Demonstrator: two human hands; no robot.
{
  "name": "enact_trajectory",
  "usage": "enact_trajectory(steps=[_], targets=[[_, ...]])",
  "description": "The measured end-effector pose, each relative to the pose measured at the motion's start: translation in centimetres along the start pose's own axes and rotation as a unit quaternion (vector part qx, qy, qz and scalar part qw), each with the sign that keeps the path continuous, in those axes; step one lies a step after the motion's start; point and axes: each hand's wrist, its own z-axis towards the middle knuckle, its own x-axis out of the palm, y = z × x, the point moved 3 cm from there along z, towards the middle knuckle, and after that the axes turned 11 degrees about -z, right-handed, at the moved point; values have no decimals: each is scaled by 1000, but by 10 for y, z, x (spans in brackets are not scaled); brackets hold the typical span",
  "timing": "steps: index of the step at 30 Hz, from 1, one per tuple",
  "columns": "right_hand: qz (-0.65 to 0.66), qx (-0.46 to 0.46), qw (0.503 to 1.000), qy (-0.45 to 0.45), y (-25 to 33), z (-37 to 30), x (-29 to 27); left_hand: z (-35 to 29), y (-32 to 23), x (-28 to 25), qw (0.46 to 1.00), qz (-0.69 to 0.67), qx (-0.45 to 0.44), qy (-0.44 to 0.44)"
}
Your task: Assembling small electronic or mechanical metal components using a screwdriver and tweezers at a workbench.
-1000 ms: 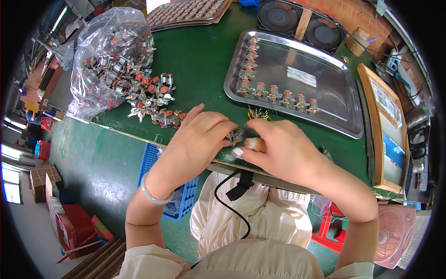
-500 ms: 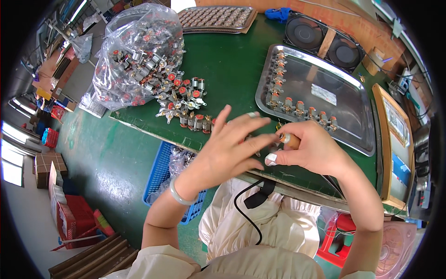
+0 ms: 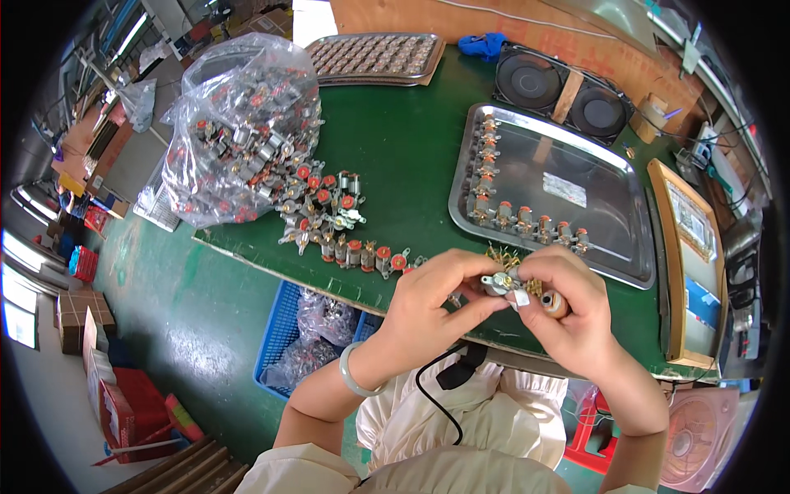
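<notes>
My left hand [image 3: 440, 300] pinches a small silver metal part with a tabbed flange [image 3: 499, 284]. My right hand [image 3: 572, 313] meets it from the other side, thumb and fingers closed at the part. A tan, round-ended tool handle [image 3: 555, 304] is also held in my right hand; the rest of the tool is hidden. White wrap covers the right thumb tip. Small brass-coloured pieces [image 3: 504, 257] lie just beyond my fingers. A row of similar metal parts with red discs [image 3: 368, 255] runs along the table edge toward my left hand.
A steel tray [image 3: 605, 222] holds similar parts along its left and near sides. A clear bag of parts [image 3: 239, 132] spills at the left. A filled tray [image 3: 378, 58], two black fans [image 3: 564, 90] and a wooden frame [image 3: 679, 272] stand around; a blue basket [image 3: 276, 329] sits below.
My left hand, previously spread and empty, has come to my right hand and closed on a metal part. The right hand still holds the tan handle. The whole view has shifted slightly.
</notes>
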Motion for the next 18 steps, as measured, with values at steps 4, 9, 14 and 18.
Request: enact_trajectory(steps=[4, 9, 14, 18], targets=[[-65, 9, 997, -32, 10, -3, -10, 9, -6, 2, 994, -60, -71, 60], [-153, -23, 985, -73, 15, -10, -17, 16, -9, 9, 987, -78, -99, 103], [-229, -47, 968, -86, 19, -21, -28, 18, -14, 24, 987, -69, -88, 115], [-286, -66, 953, -80, 24, -33, -39, 14, -24, 44, 995, -4, -38, 90]])
